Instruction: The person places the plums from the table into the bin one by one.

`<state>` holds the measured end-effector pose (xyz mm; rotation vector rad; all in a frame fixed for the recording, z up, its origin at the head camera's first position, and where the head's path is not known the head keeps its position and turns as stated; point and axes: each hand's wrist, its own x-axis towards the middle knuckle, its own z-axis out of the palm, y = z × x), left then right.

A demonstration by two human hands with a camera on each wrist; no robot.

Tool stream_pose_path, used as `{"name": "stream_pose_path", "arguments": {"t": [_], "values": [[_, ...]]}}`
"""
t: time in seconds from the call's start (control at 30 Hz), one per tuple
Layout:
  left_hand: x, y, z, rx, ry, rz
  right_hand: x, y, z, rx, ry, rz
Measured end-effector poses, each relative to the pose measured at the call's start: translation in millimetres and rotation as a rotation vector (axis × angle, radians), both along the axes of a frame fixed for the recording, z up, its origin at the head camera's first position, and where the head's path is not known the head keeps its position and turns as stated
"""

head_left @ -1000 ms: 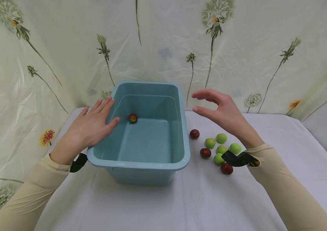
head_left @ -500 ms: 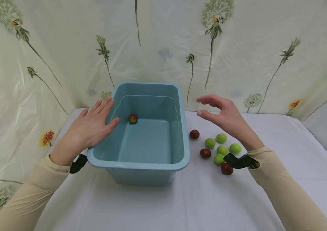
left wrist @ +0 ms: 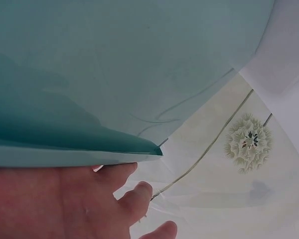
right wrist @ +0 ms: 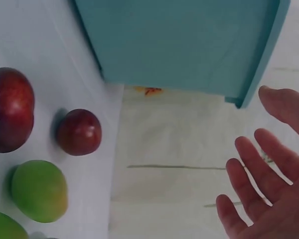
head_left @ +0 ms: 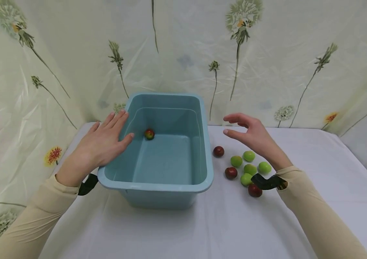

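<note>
Over the past second, your right hand [head_left: 251, 131] has shifted to the right and a little lower in the head view, farther from the blue tub [head_left: 155, 187]. Its fingers are loosely bent and its thumb stands apart from them; nothing is held between. Your left hand [head_left: 102, 140] has kept its place over the tub's left rim, fingers straight and slightly spread, likewise holding nothing; whether it presses on the rim you cannot tell from these views.

The fruit is arranged as it was. One red-and-green fruit [head_left: 149, 134] lies inside the tub, on its floor toward the far left. On the bench [head_left: 235, 230], to the right of the tub, you have three dark red fruits [head_left: 231, 173] and five green fruits [head_left: 236, 160] in a loose group; the farthest red one lies just beside the tub's right wall. A black strap [head_left: 266, 181] at your right wrist partly covers the near end of this group. Behind the bench hangs a dandelion-patterned sheet [head_left: 183, 39].

The shift appears to bring your empty right hand closer to being above the group, though it touches no fruit; by count, only one piece is in the tub.
</note>
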<state>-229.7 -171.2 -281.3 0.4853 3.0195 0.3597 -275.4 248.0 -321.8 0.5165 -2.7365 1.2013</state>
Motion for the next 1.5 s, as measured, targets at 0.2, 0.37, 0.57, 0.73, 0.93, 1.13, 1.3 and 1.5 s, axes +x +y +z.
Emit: {"name": "stream_pose_path", "arguments": {"t": [0.2,0.37,0.57,0.73,0.93,1.13,1.3,1.5], "values": [[-0.2,0.5,-0.7,0.004,-0.001,0.000,-6.1,3.5,-12.2,0.003,-0.044,0.001],[-0.5,0.4,-1.0,0.001,0.002,0.000,-9.9,5.6,-21.0,0.021,-0.066,0.000],[-0.3,0.2,-0.9,-0.009,0.007,0.000,-15.0,7.1,-31.6,0.039,-0.092,0.007],[0.1,0.6,-0.1,-0.009,0.004,0.003,-20.3,7.4,-41.8,0.037,-0.101,0.030],[0.5,1.4,0.1,-0.009,0.001,0.008,-26.8,9.8,-53.6,0.065,-0.111,0.051],[0.2,1.3,-0.2,-0.008,0.000,0.008,-29.4,11.7,-57.7,0.088,-0.152,0.081],[-0.1,1.4,0.4,-0.003,-0.002,0.009,-30.6,11.8,-60.1,0.089,-0.185,0.097],[0.3,1.9,0.7,0.003,-0.008,0.013,-32.3,8.3,-62.4,0.121,-0.201,0.118]]}}
